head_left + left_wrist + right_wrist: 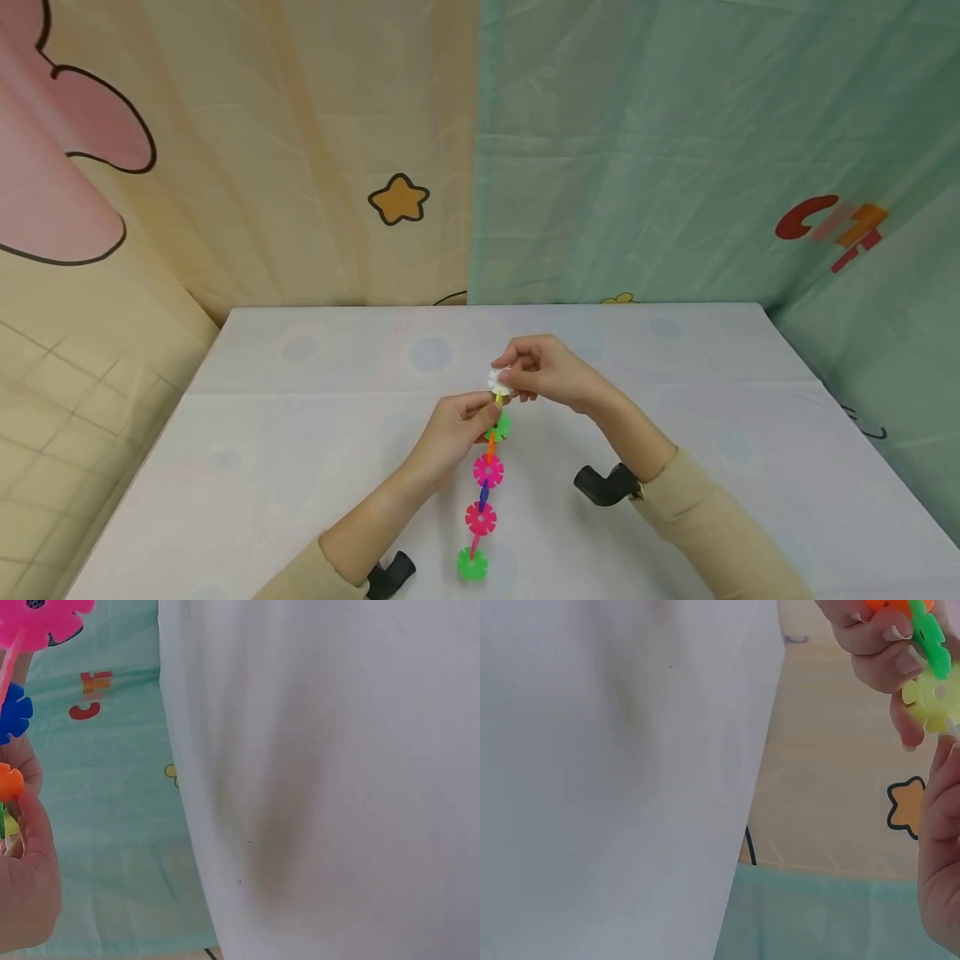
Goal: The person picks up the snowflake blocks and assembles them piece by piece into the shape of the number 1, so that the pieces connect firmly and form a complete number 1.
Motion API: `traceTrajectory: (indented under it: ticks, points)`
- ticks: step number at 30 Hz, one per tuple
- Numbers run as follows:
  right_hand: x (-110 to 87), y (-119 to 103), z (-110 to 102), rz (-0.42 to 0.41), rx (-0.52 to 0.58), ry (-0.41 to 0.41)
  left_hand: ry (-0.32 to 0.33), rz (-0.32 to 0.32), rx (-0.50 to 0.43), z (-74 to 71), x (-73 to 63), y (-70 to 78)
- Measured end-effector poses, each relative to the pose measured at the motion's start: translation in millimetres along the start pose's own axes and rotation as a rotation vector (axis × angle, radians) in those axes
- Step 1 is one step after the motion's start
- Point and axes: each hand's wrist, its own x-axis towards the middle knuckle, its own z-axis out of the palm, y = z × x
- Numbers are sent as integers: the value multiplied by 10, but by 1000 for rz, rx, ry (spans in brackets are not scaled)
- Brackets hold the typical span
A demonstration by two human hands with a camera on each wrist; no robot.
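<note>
A chain of notched plastic discs hangs between the hands above the table in the head view. My right hand (555, 373) pinches the white disc (497, 382) at its top end. Just below, my left hand (459, 423) pinches the chain near the yellow disc (936, 697) and a green disc (501, 427). Under the fingers follow an orange disc (491, 448), a pink disc (488, 472), a blue disc (483, 496) seen edge-on and more pink ones. Another green disc (472, 566) forms the lower end. Fingers partly cover the white and yellow discs.
A white cloth covers the table (300, 467). Behind it hang a beige curtain (300, 167) and a green curtain (637, 167). Black curved fittings, one by the right wrist (606, 485) and one by the left (392, 575), stick out from the sleeves.
</note>
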Motion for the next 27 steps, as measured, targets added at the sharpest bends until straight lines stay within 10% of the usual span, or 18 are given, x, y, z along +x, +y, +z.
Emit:
traceTrajectory:
  ticks: [10, 27]
  points:
    - [42, 24, 134, 6, 15, 74, 93, 5, -7, -45, -4, 21]
    - [12, 125, 122, 76, 168, 73, 48, -49, -40, -43, 13, 19]
